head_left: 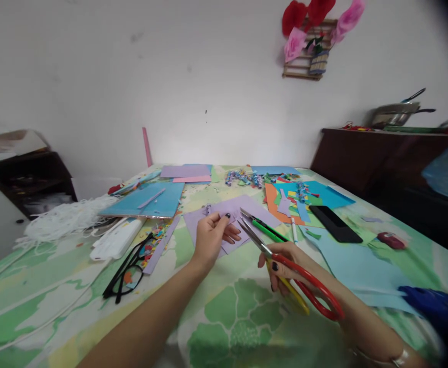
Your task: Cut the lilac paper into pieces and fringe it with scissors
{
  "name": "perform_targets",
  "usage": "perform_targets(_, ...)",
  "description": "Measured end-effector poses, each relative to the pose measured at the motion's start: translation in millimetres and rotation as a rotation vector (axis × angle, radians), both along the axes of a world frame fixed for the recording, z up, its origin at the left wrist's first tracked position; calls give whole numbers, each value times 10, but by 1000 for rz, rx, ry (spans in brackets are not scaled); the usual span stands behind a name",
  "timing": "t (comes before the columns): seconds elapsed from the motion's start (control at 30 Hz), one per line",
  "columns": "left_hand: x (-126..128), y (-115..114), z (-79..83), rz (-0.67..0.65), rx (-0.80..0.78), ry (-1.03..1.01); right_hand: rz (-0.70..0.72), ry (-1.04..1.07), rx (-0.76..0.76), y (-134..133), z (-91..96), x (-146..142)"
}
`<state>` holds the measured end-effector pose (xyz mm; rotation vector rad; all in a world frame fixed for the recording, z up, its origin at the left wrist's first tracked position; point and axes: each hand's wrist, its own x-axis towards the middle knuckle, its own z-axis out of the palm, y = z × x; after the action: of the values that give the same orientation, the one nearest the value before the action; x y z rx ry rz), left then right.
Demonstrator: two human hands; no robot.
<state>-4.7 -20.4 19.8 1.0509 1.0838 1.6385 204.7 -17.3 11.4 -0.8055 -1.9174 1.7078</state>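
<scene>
My right hand (290,268) grips red and yellow handled scissors (285,266), blades parted and pointing up-left toward the lilac paper. My left hand (214,235) pinches a small piece of lilac paper (229,217), fingers curled over it, above a larger lilac sheet (242,207) lying on the table. The blade tips sit just right of the left fingers. Both forearms reach in from the bottom edge.
The green patterned tablecloth (242,317) carries black glasses (126,273), a white case (116,240), blue sheets (150,199), a black phone (334,222), a green pen (267,230), paper scraps (296,197) and white string (63,217). A dark sideboard (380,153) stands right.
</scene>
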Motion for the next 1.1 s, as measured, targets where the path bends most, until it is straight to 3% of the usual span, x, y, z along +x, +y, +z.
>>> perform_targets(0.17,-67,75,-26,104,32,-41,-73,135,-1,-143,-106,305)
perform_targets(0.37,-56,48,-31,-118,-33,-195,-260,284,0,-353,-184,371)
perform_targets(0.6,48,-318,36,-284,-102,-288,-530,132,173,-455,-198,444)
perform_targets(0.83,282,-693,61,-250,1,-182,-760,184,316,-716,-366,603)
perform_targets(0.97,421,-827,39,-220,-28,-119,-759,338,302,-943,-432,590)
perform_targets(1.1,497,-895,96,-141,-50,-38,-600,591,149,-1129,-354,503)
